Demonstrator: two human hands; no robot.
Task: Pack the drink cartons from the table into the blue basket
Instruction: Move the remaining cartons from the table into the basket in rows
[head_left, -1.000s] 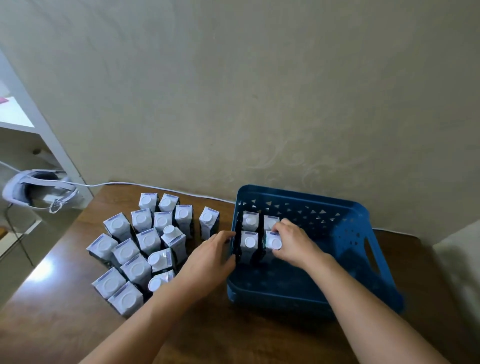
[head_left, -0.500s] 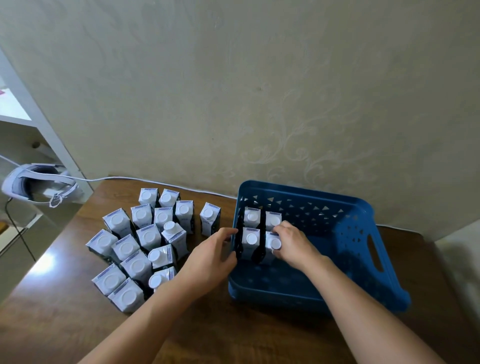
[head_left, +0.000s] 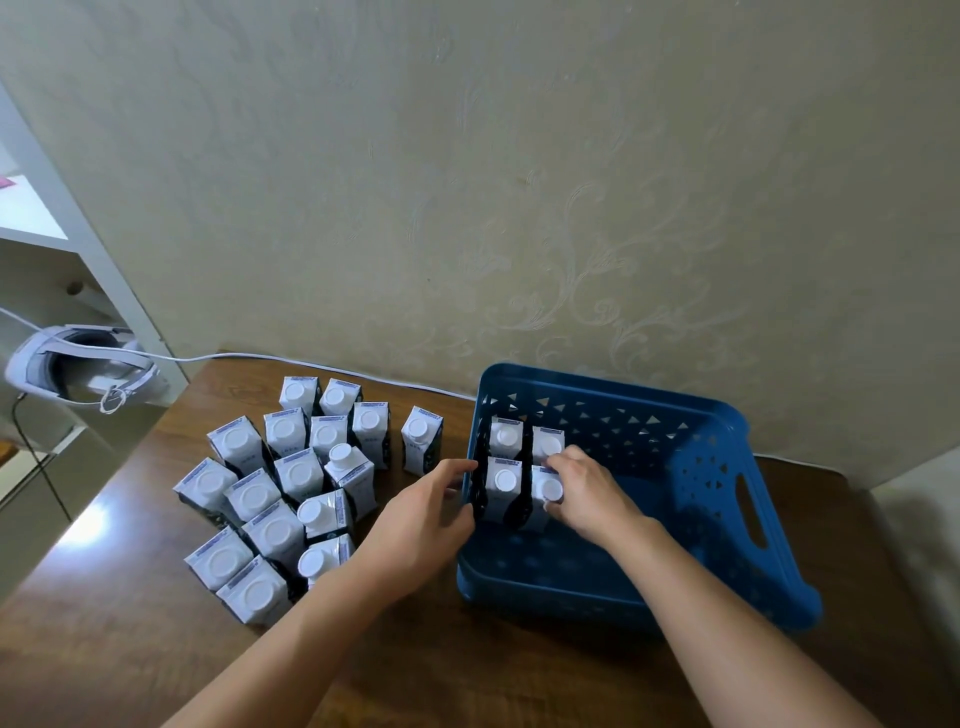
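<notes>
The right hand (head_left: 587, 493) is gripping a carton (head_left: 545, 496) at the front right of four standing upright in the blue basket (head_left: 727, 587), in its far-left corner. The left hand (head_left: 421, 525) is curling loosely around the basket's left wall, holding no carton. Many drink cartons (head_left: 291, 483) are standing clustered on the wooden table (head_left: 104, 639), just left of the basket.

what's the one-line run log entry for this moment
basket: four cartons, far-left corner | right hand: on near-right carton | left hand: at rim | table: many left
</notes>
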